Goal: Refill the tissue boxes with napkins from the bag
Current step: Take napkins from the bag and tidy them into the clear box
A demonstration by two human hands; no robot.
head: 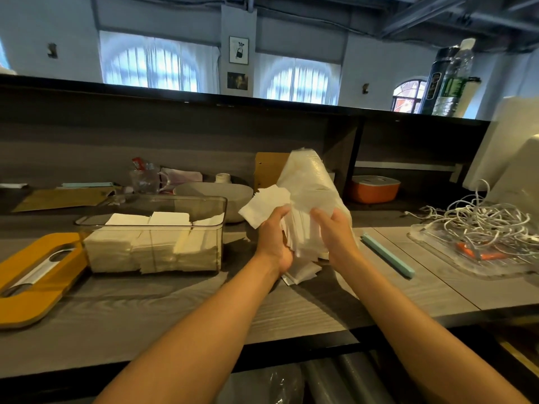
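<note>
A grey wood-grain counter (180,301) ran beneath arched windows (159,64), where both forearms reached forward over the work surface. The left hand (274,243) and right hand (335,231) each gripped the upended plastic bag (309,182) of napkins (264,207) at mid-counter. Just left stood a clear tissue box (151,231), stacked napkins inside, its orange lid (32,275) lying alongside.

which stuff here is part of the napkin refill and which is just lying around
Part of the job:
- plastic bag
- napkins
- clear tissue box
- orange lid
- left hand, right hand

Lying about:
- tangled white cables
- teal clip stick
- orange container
- grey bowl
</note>
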